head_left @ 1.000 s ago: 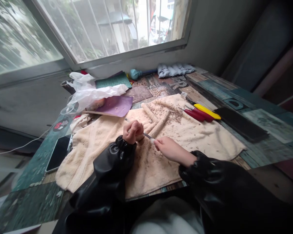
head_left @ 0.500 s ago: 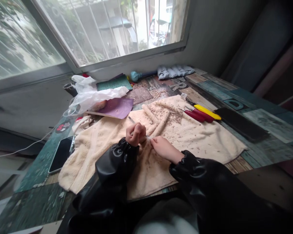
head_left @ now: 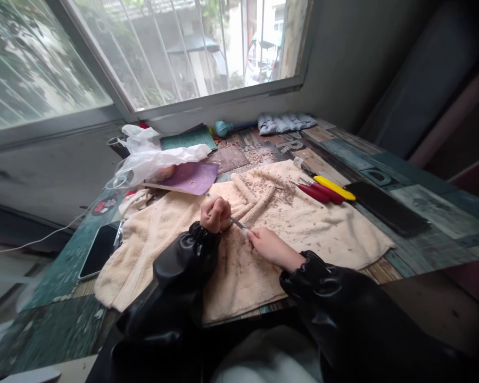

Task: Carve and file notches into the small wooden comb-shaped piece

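My left hand [head_left: 214,214] is closed in a fist round a small piece I cannot make out, held just above a beige towel [head_left: 327,234]. My right hand [head_left: 268,246] is closed on a thin metal tool [head_left: 238,224] with a pale handle end; its point reaches the left fist. Both arms wear shiny black sleeves. Brown shavings are scattered over the towel around and beyond my hands.
Red-handled tools [head_left: 319,192] and a yellow-handled one [head_left: 334,188] lie at the towel's far right, next to a black slab [head_left: 387,207]. A phone [head_left: 99,249] lies left, a purple sheet [head_left: 191,177] and white plastic bag [head_left: 155,154] behind, under the window.
My right hand slid the tool in toward the left fist, then drew back to the right, showing the metal shaft again. The view shifted slightly.
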A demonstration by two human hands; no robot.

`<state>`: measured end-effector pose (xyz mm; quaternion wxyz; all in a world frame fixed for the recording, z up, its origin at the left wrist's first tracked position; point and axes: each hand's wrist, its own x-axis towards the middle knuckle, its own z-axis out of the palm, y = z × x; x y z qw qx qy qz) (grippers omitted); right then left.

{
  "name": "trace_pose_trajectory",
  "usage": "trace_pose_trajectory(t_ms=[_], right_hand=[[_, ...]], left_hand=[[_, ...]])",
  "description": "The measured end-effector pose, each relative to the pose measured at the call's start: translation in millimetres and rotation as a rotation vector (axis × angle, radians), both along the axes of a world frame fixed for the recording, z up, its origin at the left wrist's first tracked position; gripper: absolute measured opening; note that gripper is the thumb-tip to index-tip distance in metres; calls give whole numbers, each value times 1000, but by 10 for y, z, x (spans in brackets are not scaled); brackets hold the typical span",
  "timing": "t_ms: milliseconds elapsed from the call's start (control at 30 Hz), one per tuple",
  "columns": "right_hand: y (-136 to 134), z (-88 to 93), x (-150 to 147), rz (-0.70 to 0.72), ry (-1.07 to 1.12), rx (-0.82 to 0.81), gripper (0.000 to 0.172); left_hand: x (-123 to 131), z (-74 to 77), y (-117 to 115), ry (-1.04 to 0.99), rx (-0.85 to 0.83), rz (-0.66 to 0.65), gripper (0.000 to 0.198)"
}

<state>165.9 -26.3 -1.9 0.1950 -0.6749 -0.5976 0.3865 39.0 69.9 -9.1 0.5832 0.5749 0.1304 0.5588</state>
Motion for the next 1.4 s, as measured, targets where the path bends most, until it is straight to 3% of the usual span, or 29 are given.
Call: trace_pose_trajectory(t_ms=[233, 467, 667, 1000, 1400], right_hand=[[-76, 39, -19, -20, 1, 21, 33], [102, -59, -127, -50, 8, 27, 32], [38, -46, -133, -38, -9, 67, 33], [-32, -13, -108, -33, -59, 95, 35], [-131, -121, -281, -123, -247, 209, 34]], left_hand=[[-5, -19, -17, -5, -18, -76, 44], [-45, -19, 69, -2, -13, -54, 44], [-59, -14, 38, -47, -49, -10, 43], [-81, -19, 43, -106, -72, -47, 42], [-89, -48, -89, -193, -39, 179, 42]])
